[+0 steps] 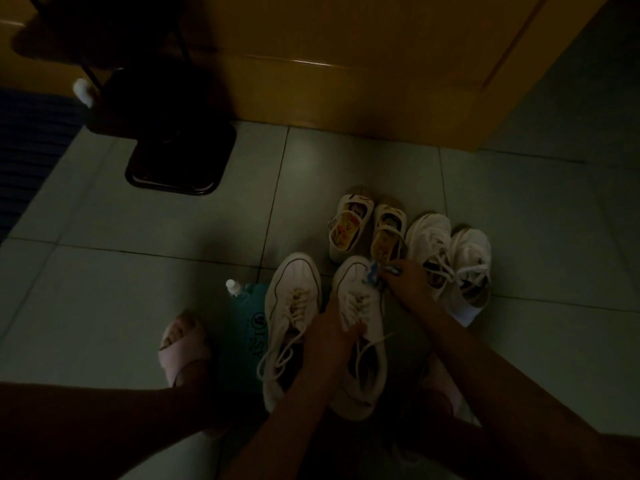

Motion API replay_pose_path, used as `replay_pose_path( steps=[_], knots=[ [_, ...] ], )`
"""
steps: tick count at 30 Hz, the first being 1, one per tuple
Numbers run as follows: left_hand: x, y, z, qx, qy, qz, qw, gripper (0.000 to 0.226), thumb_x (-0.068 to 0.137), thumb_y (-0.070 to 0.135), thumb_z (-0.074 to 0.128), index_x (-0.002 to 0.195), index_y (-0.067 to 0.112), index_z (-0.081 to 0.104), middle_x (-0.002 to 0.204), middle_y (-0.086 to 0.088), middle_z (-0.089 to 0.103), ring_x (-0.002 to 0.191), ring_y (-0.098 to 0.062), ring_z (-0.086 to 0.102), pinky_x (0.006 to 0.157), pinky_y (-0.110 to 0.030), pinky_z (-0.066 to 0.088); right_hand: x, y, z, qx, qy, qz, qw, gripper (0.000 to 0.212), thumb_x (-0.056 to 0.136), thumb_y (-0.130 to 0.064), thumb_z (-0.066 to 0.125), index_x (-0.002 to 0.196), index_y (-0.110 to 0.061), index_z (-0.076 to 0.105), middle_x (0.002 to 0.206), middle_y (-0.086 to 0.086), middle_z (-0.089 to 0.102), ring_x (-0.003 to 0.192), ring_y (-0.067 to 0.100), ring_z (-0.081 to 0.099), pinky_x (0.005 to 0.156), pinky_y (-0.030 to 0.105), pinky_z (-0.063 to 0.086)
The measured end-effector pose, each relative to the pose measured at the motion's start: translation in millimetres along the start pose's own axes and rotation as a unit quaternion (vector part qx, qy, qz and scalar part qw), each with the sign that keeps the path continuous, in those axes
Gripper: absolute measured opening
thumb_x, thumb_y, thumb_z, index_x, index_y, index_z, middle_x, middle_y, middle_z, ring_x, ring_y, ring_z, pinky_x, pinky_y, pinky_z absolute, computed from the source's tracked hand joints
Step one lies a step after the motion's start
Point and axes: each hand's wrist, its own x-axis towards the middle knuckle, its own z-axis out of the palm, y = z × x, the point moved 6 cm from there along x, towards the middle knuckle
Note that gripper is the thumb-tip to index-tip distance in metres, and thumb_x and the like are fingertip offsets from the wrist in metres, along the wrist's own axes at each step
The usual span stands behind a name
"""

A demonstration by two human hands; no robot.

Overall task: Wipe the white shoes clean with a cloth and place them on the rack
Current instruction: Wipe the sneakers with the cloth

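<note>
Two white lace-up sneakers stand side by side on the tiled floor in the dim head view. My left hand [334,336] grips the right-hand sneaker [360,327] over its laces. My right hand [403,284] pinches a small blue-and-white cloth [373,274] against that sneaker's toe. The left-hand sneaker [292,306] lies untouched beside it. A second white sneaker pair [450,258] sits just right of my right hand. A pair of small white strap shoes [367,230] stands behind. The dark rack [149,98] is at the upper left.
A teal pouch with a white cap [242,320] lies left of the sneakers. My foot in a pink slipper [185,344] is beside it. A brown wooden door [346,64] closes off the back. A dark square base [180,157] rests on the floor under the rack.
</note>
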Motion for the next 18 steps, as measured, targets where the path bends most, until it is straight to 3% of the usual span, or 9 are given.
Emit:
replay_pose_path(
  steps=[2, 3, 6, 8, 11, 15, 18],
  knots=[
    [-0.6, 1.2, 0.4, -0.003, -0.004, -0.006, 1.0, 0.058, 0.089, 0.025, 0.058, 0.142, 0.016, 0.034, 0.132, -0.009, 0.054, 0.119, -0.024, 0.053, 0.098, -0.031, 0.044, -0.2, 5.6, -10.0, 0.004, 0.004, -0.002, 1.0, 0.026, 0.087, -0.007, 0.061, 0.086, 0.018, 0.064, 0.083, 0.033, 0.065, 0.081, 0.039, 0.062, 0.065, 0.04, 0.045],
    [-0.7, 2.0, 0.4, -0.001, -0.004, -0.006, 1.0, 0.059, 0.09, 0.025, 0.058, 0.142, 0.016, 0.034, 0.133, -0.009, 0.053, 0.12, -0.024, 0.052, 0.098, -0.031, 0.043, -0.2, -1.2, -14.9, 0.029, 0.005, -0.013, 0.999, 0.024, 0.086, -0.009, 0.062, 0.092, 0.014, 0.066, 0.09, 0.029, 0.066, 0.087, 0.039, 0.063, 0.067, 0.039, 0.047],
    [-0.8, 3.0, 0.0, 0.005, -0.007, -0.005, 1.0, 0.056, 0.092, 0.024, 0.056, 0.141, 0.015, 0.033, 0.136, -0.008, 0.051, 0.122, -0.024, 0.05, 0.093, -0.025, 0.039, 2.1, -38.3, -14.4, 0.062, -0.003, -0.071, 0.996, 0.026, 0.088, -0.012, 0.061, 0.111, -0.002, 0.065, 0.103, 0.011, 0.064, 0.096, 0.022, 0.059, 0.073, 0.019, 0.046],
    [-1.7, 2.9, 0.2, 0.01, -0.009, -0.004, 1.0, 0.057, 0.092, 0.025, 0.056, 0.142, 0.013, 0.032, 0.137, -0.008, 0.05, 0.123, -0.023, 0.05, 0.093, -0.023, 0.039, 4.2, -56.3, 0.3, 0.05, -0.038, -0.096, 0.993, 0.028, 0.089, -0.009, 0.06, 0.115, -0.003, 0.063, 0.11, 0.018, 0.064, 0.101, 0.031, 0.06, 0.069, 0.013, 0.047],
    [-3.6, 3.1, -0.1, -0.001, -0.009, -0.011, 1.0, 0.06, 0.09, 0.024, 0.059, 0.143, 0.012, 0.032, 0.136, -0.01, 0.051, 0.122, -0.024, 0.051, 0.098, -0.03, 0.042, 3.8, -55.0, 15.9, 0.033, -0.067, -0.087, 0.993, 0.027, 0.091, -0.006, 0.054, 0.117, -0.001, 0.061, 0.12, 0.022, 0.06, 0.109, 0.038, 0.056, 0.084, 0.035, 0.049],
    [-3.3, 4.4, -0.3, 0.003, -0.01, -0.02, 1.0, 0.051, 0.092, 0.02, 0.055, 0.139, 0.01, 0.036, 0.133, -0.011, 0.052, 0.121, -0.025, 0.051, 0.091, -0.024, 0.039, -13.4, -39.6, 7.4, 0.032, -0.041, -0.078, 0.996, 0.03, 0.093, -0.012, 0.054, 0.12, -0.001, 0.059, 0.12, 0.022, 0.06, 0.11, 0.036, 0.056, 0.086, 0.033, 0.043],
    [-3.6, 5.0, -0.5, 0.012, -0.011, -0.034, 0.999, 0.047, 0.093, 0.022, 0.054, 0.137, 0.011, 0.039, 0.132, -0.012, 0.053, 0.12, -0.026, 0.051, 0.094, -0.027, 0.04, -32.6, -19.0, -1.1, 0.073, 0.014, -0.067, 0.995, 0.028, 0.09, -0.007, 0.056, 0.117, 0.002, 0.06, 0.116, 0.024, 0.062, 0.101, 0.033, 0.061, 0.08, 0.028, 0.044]
  ],
)
